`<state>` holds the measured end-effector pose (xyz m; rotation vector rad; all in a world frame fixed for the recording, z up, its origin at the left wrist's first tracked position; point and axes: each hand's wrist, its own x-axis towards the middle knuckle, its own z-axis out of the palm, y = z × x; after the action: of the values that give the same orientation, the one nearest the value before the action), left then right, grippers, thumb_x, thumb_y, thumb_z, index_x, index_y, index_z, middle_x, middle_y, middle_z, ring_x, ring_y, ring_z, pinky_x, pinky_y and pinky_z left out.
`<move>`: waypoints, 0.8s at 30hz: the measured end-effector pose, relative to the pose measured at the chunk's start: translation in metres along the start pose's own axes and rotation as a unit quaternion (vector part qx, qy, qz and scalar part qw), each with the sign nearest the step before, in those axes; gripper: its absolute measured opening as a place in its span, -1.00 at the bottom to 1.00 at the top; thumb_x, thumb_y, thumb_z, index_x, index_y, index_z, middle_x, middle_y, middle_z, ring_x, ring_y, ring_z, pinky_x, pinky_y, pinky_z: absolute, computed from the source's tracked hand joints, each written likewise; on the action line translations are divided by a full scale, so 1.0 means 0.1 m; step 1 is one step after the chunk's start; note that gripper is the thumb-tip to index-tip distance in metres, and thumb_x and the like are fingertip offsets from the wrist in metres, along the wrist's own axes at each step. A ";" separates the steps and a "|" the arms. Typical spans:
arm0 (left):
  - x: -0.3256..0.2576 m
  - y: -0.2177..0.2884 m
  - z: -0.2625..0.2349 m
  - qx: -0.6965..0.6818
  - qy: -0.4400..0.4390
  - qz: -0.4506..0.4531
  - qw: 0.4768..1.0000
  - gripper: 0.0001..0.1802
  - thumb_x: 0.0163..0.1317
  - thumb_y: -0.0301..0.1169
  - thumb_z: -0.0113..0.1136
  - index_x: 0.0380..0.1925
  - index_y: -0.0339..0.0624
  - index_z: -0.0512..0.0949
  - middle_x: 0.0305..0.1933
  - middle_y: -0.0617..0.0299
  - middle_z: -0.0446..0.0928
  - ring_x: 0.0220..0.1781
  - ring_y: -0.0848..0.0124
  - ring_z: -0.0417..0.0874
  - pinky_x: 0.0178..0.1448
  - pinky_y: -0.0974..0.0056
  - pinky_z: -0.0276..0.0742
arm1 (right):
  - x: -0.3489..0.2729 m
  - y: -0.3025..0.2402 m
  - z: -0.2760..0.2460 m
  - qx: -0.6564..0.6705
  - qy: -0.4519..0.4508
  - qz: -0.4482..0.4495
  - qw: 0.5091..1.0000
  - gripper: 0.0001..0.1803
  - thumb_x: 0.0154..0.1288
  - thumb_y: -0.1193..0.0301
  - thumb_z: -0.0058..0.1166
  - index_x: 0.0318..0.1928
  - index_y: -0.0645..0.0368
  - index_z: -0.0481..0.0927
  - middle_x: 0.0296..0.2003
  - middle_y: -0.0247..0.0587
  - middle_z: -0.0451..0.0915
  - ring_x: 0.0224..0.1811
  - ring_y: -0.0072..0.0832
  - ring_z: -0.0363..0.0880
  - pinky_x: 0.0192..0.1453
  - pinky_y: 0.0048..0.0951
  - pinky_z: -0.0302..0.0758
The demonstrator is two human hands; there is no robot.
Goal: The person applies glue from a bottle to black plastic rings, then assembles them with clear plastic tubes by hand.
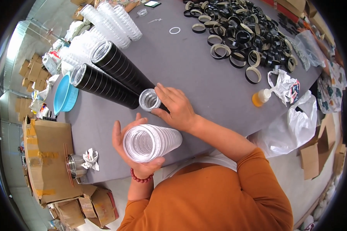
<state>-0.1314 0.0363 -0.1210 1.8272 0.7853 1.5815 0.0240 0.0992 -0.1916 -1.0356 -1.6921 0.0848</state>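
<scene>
My left hand (pixel 144 168) is curled around a tilted stack of clear round plastic pieces (pixel 173 138), its open end facing up. Just beyond it, my right hand (pixel 178 107) has its thumb and fingers closed on a clear round plastic piece (pixel 149 101) on the table. Something dark shows below that piece, mostly hidden by the hand. Two tall stacks wrapped in black bands, a nearer black stack (pixel 106 87) and a farther black stack (pixel 123 65), stand beside it to the left, with clear rims on top.
On the grey table (pixel 208 127) lie a large heap of black rings (pixel 239 32) at the far right and more clear stacks (pixel 111 25) at the far left. A blue basin (pixel 65 94), a metal pot (pixel 77 167), a bottle of amber liquid (pixel 261 97) and crumpled plastic (pixel 285 86) sit near the edges.
</scene>
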 end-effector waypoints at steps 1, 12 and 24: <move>0.00 0.02 0.01 -0.010 0.006 -0.011 1.000 0.33 -0.19 0.09 0.53 0.38 -0.31 -0.12 0.06 -0.06 0.42 0.11 0.13 0.53 0.39 -0.26 0.23 | -0.01 -0.02 0.00 -0.010 0.019 0.000 1.000 -0.34 0.06 0.26 0.33 0.13 0.35 0.45 0.12 0.17 0.49 0.11 -0.02 0.50 0.17 -0.13 0.39; -0.14 -0.05 -0.09 -0.013 -0.052 -0.024 0.998 0.19 -0.15 -0.13 0.58 0.35 -0.33 0.01 0.23 -0.06 0.33 0.24 0.17 0.44 0.33 0.12 0.32 | -0.51 0.11 -0.37 0.427 -0.116 0.255 0.860 -0.42 -0.01 0.38 0.19 0.10 0.21 0.43 0.07 -0.15 0.51 0.14 -0.38 0.44 0.27 -0.25 0.31; -0.12 -0.10 -0.37 0.012 -0.014 -0.034 0.999 0.01 -0.15 -0.26 0.50 0.30 -0.28 0.15 0.20 0.06 0.38 0.24 0.25 0.44 0.30 0.18 0.34 | -0.59 -0.51 0.12 0.161 -0.290 0.052 0.942 -0.38 -0.04 0.43 0.41 0.09 0.16 0.48 0.02 -0.15 0.56 0.02 -0.26 0.55 0.13 -0.24 0.45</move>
<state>-0.1696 0.0360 -0.1321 1.8166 0.8469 1.5074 -0.0143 0.0338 -0.2131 -0.8975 -2.0528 0.7770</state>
